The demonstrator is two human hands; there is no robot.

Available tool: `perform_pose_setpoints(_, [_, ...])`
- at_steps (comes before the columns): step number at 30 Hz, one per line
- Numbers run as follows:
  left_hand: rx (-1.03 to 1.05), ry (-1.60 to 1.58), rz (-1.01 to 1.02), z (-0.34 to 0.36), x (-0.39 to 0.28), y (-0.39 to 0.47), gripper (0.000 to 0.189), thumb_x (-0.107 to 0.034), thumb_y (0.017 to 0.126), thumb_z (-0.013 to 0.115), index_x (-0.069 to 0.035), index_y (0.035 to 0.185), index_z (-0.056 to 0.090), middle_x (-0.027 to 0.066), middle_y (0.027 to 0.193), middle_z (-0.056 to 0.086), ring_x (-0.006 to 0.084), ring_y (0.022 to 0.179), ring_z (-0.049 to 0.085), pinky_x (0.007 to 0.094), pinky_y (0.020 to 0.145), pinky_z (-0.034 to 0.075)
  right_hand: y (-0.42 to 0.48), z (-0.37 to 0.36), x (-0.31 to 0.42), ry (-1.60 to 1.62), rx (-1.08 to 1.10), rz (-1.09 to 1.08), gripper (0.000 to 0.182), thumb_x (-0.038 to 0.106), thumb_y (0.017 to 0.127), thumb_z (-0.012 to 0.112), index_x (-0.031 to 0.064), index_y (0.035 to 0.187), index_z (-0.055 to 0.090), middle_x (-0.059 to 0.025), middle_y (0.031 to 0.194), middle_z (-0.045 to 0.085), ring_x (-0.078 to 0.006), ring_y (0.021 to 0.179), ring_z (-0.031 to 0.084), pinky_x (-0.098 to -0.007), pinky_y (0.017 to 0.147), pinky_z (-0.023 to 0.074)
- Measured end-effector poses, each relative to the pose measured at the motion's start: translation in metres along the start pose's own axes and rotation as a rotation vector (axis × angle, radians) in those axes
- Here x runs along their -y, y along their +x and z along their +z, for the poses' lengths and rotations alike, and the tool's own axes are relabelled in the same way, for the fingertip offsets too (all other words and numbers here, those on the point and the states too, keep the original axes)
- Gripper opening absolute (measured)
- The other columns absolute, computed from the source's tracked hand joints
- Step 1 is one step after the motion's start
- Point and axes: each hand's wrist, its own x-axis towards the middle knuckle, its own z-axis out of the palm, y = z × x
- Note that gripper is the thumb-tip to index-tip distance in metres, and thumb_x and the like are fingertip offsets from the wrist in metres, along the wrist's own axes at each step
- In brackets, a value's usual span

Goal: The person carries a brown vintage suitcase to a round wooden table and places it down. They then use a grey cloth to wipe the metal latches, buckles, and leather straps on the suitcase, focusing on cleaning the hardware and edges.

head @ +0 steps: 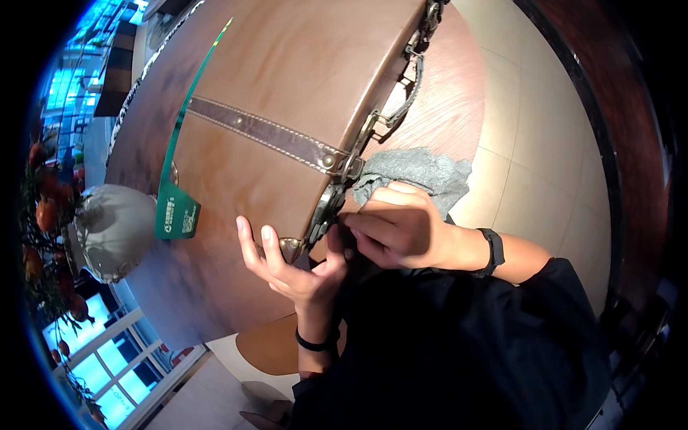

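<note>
A brown leather suitcase [269, 70] with a dark stitched strap [263, 131] and metal latches [325, 209] lies on a round table [215, 290]. My left hand [295, 269] is at the case's near corner, palm up, fingers spread, nothing visible in it. Close beside its thumb, my right hand [395, 226] has its fingers curled in front of the latched side; whether they pinch something is hidden in shadow. A crumpled grey cloth [419, 172] lies just beyond my right hand, against the case side. The case's handle [406, 102] hangs on the same side.
A green card [180, 215] bearing writing stands at the case's left. Beside it is a whitish round vase [115, 231], with a branch of orange-red fruit [47, 215] at the far left. Tiled floor [543, 123] shows right of the table; a tan and white seat [269, 349] is below it.
</note>
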Motion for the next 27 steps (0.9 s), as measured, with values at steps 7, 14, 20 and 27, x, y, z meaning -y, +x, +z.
perform_pose_setpoints(7, [0.037, 0.055, 0.005, -0.003, -0.003, -0.004, 0.084, -0.021, 0.08, 0.085, -0.002, 0.149, 0.04, 0.0308, 0.155, 0.04, 0.0493, 0.142, 0.043, 0.0568, 0.118, 0.036, 0.02, -0.032, -0.003, 0.722, 0.214, 0.901, 0.022, -0.003, 0.091, 0.063, -0.0049, 0.112, 0.072, -0.0093, 0.077, 0.07, -0.0149, 0.061, 0.07, -0.026, 0.058, 0.054])
perform_pose_setpoints(14, [0.022, 0.059, 0.098, 0.001, 0.011, -0.005, 0.084, -0.029, 0.083, 0.084, -0.003, 0.149, 0.038, 0.0302, 0.154, 0.041, 0.0495, 0.141, 0.045, 0.0584, 0.114, 0.04, 0.039, -0.035, -0.01, 0.65, 0.59, 0.799, 0.026, 0.008, 0.099, 0.052, -0.012, 0.108, 0.066, -0.0149, 0.069, 0.068, -0.0213, 0.059, 0.072, -0.033, 0.056, 0.0554])
perform_pose_setpoints(20, [-0.008, 0.054, 0.129, 0.007, 0.014, -0.008, 0.089, -0.034, 0.084, 0.083, -0.001, 0.152, 0.036, 0.0367, 0.153, 0.038, 0.0511, 0.141, 0.043, 0.0615, 0.113, 0.039, 0.027, -0.013, -0.01, 0.535, 0.39, 0.698, 0.025, 0.017, 0.084, 0.074, -0.0065, 0.085, 0.067, -0.0129, 0.063, 0.064, -0.0233, 0.057, 0.065, -0.0354, 0.059, 0.0508])
perform_pose_setpoints(27, [-0.007, 0.073, 0.13, 0.007, 0.015, -0.01, 0.09, -0.034, 0.083, 0.083, -0.001, 0.152, 0.035, 0.0369, 0.153, 0.037, 0.0513, 0.142, 0.041, 0.0625, 0.115, 0.036, 0.023, -0.011, -0.015, 0.567, 0.36, 0.677, 0.015, 0.008, 0.08, 0.07, -0.0064, 0.084, 0.067, -0.0132, 0.06, 0.061, -0.0216, 0.053, 0.06, -0.0357, 0.058, 0.0489])
